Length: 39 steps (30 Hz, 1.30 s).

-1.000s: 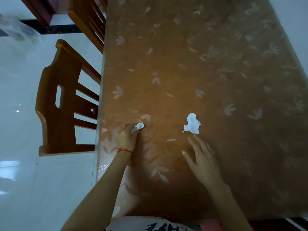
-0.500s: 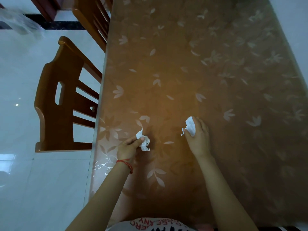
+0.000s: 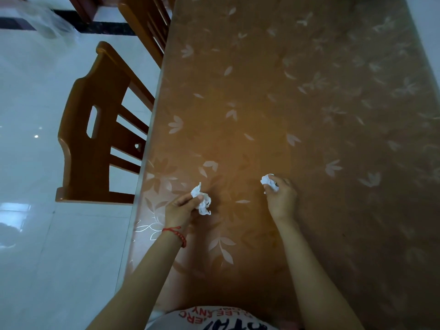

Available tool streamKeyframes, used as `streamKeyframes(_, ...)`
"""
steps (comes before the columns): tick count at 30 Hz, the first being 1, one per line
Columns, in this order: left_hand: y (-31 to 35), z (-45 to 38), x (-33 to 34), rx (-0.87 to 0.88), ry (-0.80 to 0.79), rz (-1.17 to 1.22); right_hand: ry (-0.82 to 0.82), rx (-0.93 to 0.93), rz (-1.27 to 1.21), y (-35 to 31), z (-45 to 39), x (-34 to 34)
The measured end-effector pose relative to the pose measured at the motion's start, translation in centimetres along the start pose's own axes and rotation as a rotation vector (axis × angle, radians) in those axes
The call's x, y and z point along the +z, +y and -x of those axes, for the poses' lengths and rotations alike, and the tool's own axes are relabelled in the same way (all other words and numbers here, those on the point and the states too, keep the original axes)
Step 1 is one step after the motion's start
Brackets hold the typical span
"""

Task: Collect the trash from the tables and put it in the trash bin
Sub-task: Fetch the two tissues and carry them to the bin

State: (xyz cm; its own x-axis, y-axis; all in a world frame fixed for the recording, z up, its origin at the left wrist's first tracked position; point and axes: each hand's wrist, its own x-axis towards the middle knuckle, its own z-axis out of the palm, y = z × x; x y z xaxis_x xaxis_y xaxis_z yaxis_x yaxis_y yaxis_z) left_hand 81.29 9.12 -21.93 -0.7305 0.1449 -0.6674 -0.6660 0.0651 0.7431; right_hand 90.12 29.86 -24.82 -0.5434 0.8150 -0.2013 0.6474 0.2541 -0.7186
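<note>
Two crumpled white tissues are in my hands above the brown leaf-patterned table point(image 3: 297, 96). My left hand point(image 3: 179, 209), with a red string bracelet at the wrist, pinches the left tissue point(image 3: 202, 200) between thumb and fingers near the table's left edge. My right hand point(image 3: 281, 197) is closed around the right tissue point(image 3: 268, 181), which sticks out past the fingers. Both tissues are held just off the tabletop. No trash bin is in view.
A wooden chair point(image 3: 95, 129) stands on the white tiled floor point(image 3: 35, 258) against the table's left edge. A second wooden chair point(image 3: 145, 25) is farther back. A clear plastic bag point(image 3: 50, 22) shows at the top left.
My right hand reached the right tissue, closed on it and lifted it. My left hand picked the left tissue off the table and drew back toward me.
</note>
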Motion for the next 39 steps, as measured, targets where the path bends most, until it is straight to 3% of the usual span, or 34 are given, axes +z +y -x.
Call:
streamKeyframes(5,-0.1,0.5,-1.4,0.025,0.038,0.023,-0.204,0.287,-0.534,-2.3,1.8,-0.5)
streamKeyframes(12,0.2,2.7,-5.1,0.052,0.073,0.084,-0.34,0.361,-0.732,-5.1,5.9,0.6)
streamKeyframes(20,-0.3,5.2,-13.6,0.101,0.145,0.128,-0.499,0.193,-0.673,-10.3,13.6,3.6)
streamKeyframes(27,-0.9,8.5,-25.8,0.138,0.156,0.237,-0.547,0.176,-0.611,-14.9,23.9,10.3)
streamKeyframes(39,-3.4,14.5,-47.4,0.188,0.487,0.44,-0.866,0.091,-0.473,-24.1,38.8,22.8)
